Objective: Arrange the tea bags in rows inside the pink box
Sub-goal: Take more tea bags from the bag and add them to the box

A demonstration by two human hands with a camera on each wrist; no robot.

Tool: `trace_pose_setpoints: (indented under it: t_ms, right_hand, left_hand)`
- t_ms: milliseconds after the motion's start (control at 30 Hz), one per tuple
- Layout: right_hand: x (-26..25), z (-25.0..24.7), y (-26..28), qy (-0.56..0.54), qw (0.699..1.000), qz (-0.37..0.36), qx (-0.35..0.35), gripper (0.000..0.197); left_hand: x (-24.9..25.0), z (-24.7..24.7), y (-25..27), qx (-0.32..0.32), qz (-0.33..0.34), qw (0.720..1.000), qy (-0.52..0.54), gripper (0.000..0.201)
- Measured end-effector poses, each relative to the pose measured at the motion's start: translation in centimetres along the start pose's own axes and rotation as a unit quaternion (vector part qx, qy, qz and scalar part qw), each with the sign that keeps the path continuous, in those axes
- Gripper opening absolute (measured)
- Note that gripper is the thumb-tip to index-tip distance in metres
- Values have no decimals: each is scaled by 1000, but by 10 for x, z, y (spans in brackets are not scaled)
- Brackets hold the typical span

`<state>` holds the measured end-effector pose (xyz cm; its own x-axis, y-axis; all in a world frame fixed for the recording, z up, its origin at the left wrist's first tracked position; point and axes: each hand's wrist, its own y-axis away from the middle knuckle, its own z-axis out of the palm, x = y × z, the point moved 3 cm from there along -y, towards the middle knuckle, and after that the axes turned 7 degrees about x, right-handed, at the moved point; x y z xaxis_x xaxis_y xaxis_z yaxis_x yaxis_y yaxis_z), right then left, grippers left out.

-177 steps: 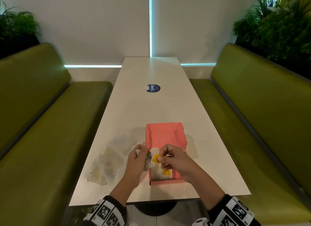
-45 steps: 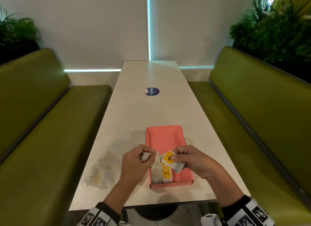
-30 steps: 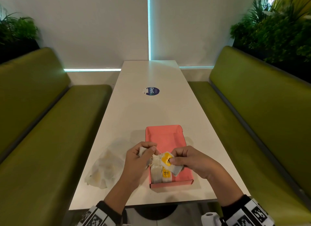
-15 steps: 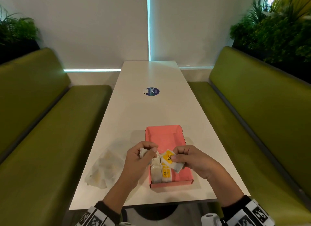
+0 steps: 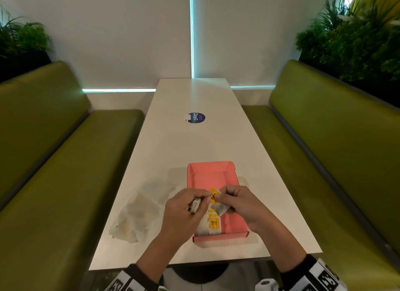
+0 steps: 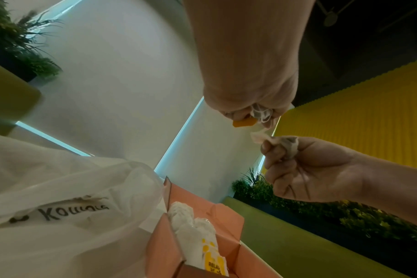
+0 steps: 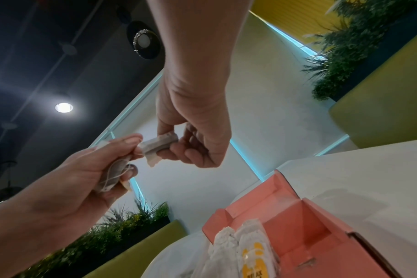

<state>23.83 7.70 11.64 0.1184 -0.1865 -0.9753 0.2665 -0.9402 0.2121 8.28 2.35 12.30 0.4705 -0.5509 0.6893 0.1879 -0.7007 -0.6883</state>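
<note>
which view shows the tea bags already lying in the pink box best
The right wrist view: the tea bags fill its near foreground beside each other. The head view shows them small and partly behind the hands; the left wrist view cuts them off.

Matt pink cardboard box (image 5: 211, 174) beneath the hands; thin paper tea bags (image 5: 213, 225) inside; crinkled translucent plastic bag (image 5: 138, 212) left; smooth white tabletop (image 5: 194, 143).

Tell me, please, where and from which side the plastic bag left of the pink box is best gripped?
Probably the crumpled top edge of the bag, pinched from above on its right side, nearest the box. It lies flat and limp on the table, so only its raised folds offer anything to pinch.
</note>
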Motion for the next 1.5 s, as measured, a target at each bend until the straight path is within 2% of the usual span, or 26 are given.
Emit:
trace_pose_setpoints:
  t_ms: [100, 233, 333, 467, 567, 633, 700, 767, 867, 1033, 1233, 1300, 1433, 1500]
  right_hand:
    - [-3, 5, 2, 1, 999, -33, 24, 20]
    - [-6, 9, 5, -35, 996, -66, 53, 20]
    - [-7, 12, 7, -60, 993, -83, 63, 16]
    - [-7, 15, 9, -84, 989, -97, 78, 17]
    - [-7, 16, 8, -92, 987, -103, 86, 18]
    - [-7, 17, 8, -96, 986, -105, 85, 16]
    - [-7, 19, 9, -91, 987, -108, 72, 21]
    - [-6, 21, 10, -81, 990, -100, 61, 33]
    - [-6, 22, 10, -86, 991, -83, 52, 25]
    - [-7, 20, 9, -89, 990, -97, 56, 12]
    - [-8, 19, 8, -98, 986, -118, 61, 10]
    - [-9, 18, 9, -108, 984, -126, 64, 11]
    - [-11, 18, 12, -96, 982, -142, 78, 11]
    - [-8, 19, 12, -81, 985, -136, 75, 11]
  left_hand:
    - [2, 6, 4, 17, 42, 998, -50, 11]
    - [2, 10, 11, 53, 23, 997, -52, 14]
    - [5, 10, 16, 71, 29, 995, -60, 26]
    - [6, 12, 20, 85, 57, 992, -77, 15]
    - [10, 10, 19, 94, 56, 992, -66, 17]
    - [14, 8, 17, 106, -3, 994, -32, 16]
    - [12, 9, 16, 127, -112, 985, 14, 4]
    - [6, 9, 15, 147, -200, 967, 50, 23]
    - [4, 8, 9, 145, -278, 941, 129, 19]
    - [4, 8, 5, 123, -335, 912, 205, 16]
    - [1, 10, 7, 123, -409, 866, 261, 16]
    - [0, 9, 7, 118, -412, 859, 279, 7]
    - [3, 6, 0, 95, -405, 852, 317, 25]
    - [9, 3, -6, 75, -383, 865, 315, 24]
